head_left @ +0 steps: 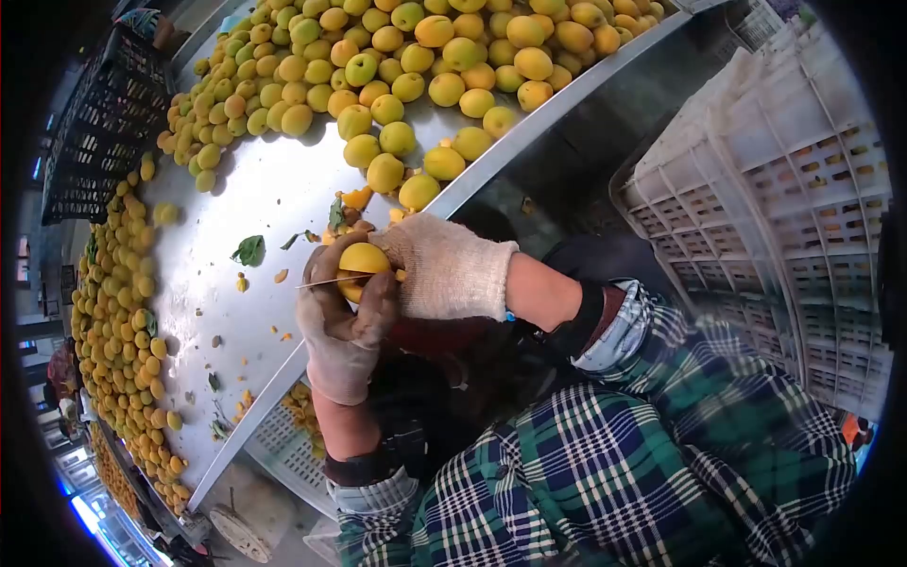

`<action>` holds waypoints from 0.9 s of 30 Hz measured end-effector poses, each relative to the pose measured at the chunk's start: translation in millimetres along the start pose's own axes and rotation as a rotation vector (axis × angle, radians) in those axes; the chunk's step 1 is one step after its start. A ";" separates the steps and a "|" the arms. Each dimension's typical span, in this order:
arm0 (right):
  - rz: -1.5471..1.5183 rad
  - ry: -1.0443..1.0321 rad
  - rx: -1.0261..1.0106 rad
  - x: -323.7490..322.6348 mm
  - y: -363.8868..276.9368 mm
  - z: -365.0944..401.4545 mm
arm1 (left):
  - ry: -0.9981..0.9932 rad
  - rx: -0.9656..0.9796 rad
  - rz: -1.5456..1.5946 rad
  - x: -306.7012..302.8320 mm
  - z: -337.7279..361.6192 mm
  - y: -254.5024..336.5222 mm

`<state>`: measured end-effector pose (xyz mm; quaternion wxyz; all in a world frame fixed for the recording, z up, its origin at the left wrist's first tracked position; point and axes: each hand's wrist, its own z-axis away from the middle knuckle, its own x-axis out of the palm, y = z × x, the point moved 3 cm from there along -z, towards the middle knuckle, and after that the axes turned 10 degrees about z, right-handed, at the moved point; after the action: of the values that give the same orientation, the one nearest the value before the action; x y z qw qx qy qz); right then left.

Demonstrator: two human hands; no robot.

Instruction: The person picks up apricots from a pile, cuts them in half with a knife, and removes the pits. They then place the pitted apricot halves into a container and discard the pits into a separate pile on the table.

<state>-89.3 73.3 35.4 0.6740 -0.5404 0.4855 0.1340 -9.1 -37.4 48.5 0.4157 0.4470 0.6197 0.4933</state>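
Observation:
A yellow apricot (365, 257) is held in my left hand (340, 326), which wears a stained white glove with fingers curled around the fruit. A thin knife blade (321, 283) lies across the apricot, and its tip sticks out to the left. A dark gap shows in the fruit beside the blade. My right hand (449, 265), in a knitted white glove, is closed against the fruit's right side at the blade's inner end. The knife's handle is hidden. Both hands are above the near edge of the metal table (222, 312).
Piled apricots (416, 61) cover the table's far side, with more apricots (123, 312) along the left. Leaves (249, 250) and fruit scraps lie between. A black crate (109, 123) stands at upper left, stacked white crates (765, 189) at right. Below the edge sits a white basket (283, 439) holding fruit pieces.

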 end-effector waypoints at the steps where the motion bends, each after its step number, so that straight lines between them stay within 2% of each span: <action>1: -0.002 -0.038 0.018 -2.9 -0.7 -1.8 | 0.020 -0.031 0.059 -0.4 1.1 -2.1; 4: 0.002 -0.032 0.068 -4.7 -5.0 -2.0 | -0.013 -0.104 0.294 -2.3 -2.3 -2.3; 7: 0.000 0.043 0.197 -6.6 -9.5 2.0 | 0.033 -0.068 0.113 1.4 -2.9 2.9; 11: -0.012 0.205 0.297 -16.0 -15.2 6.9 | 0.067 -0.155 0.241 7.0 -3.4 3.8; 13: 0.025 0.288 0.177 -12.9 -12.0 6.1 | 0.109 -0.216 0.334 9.8 -1.2 -0.2; 15: 0.031 0.242 0.130 -18.7 -12.5 4.9 | 0.091 -0.304 0.361 7.4 0.3 0.3; 17: 0.006 0.065 0.157 -27.1 -14.9 7.0 | 0.081 -0.341 0.358 4.7 1.6 -0.2; 23: -0.375 0.358 0.088 -2.7 -7.0 3.1 | 0.033 -0.321 0.263 -4.7 2.0 -2.9; 26: -0.962 0.279 0.217 5.7 -3.5 -3.6 | 0.041 -0.298 0.431 1.9 2.1 -0.1; 27: -1.093 0.164 0.334 1.0 -4.2 -0.5 | 0.066 -0.303 0.506 5.4 1.5 -1.3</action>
<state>-86.1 70.9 37.2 0.6815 -0.6078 0.2012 -0.3544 -9.2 -32.0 46.6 0.3212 0.5039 0.4209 0.6825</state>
